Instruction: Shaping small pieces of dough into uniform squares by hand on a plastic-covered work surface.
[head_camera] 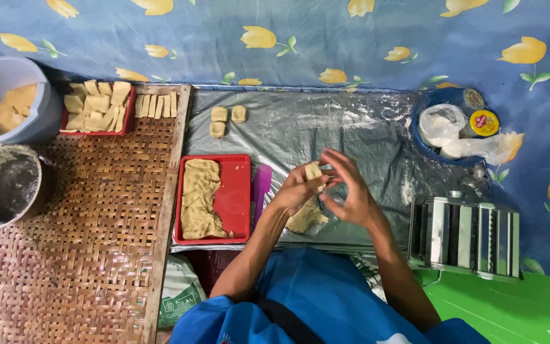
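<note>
The small dough piece (314,171) sits between both hands, above the floured plastic sheet (364,127). The left hand (297,190) grips it with closed fingers; the right hand (350,191) curls around it. A bigger dough lump (307,218) lies just below, left of the metal pasta roller (463,237).

blue cloth (192,44) with yellow tulips up top, red tray (237,197) mid-frame, tan dough (200,197) on it, brown woven mat (90,223) lower left, purple scraper (261,185).

Floor covered by blue tulip-print cloth (364,44); on it a silver plastic sheet (351,134), woven bamboo mat (90,210), metal pasta roller (465,237), blue bowl (429,150), two buckets (7,95).
</note>
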